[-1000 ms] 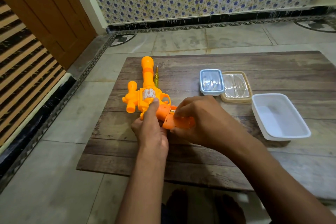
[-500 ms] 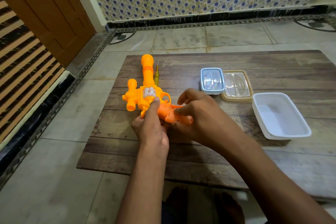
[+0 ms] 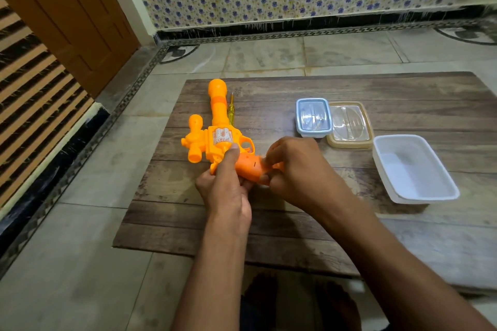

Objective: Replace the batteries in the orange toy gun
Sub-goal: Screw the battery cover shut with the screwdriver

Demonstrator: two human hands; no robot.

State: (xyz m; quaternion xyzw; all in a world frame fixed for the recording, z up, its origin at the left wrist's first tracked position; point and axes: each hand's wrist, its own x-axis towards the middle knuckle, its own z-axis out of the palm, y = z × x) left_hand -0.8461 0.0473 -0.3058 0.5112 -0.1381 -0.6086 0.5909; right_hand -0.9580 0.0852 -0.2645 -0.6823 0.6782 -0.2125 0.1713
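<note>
Two bare forearms, no sleeves | left hand, right hand: no rings, no watch (feet bare below)

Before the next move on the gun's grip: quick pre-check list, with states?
1. Toy gun steadied by left hand: ok.
2. Right hand on the grip: ok.
3. Battery cover seated or loose: cannot tell, fingers hide the edge.
4. Screwdriver within reach, beside the barrel: ok.
5. White tray open to receive parts: ok.
6. Batteries visible anywhere: not ok, none seen; the two lidded boxes show nothing clearly.
</note>
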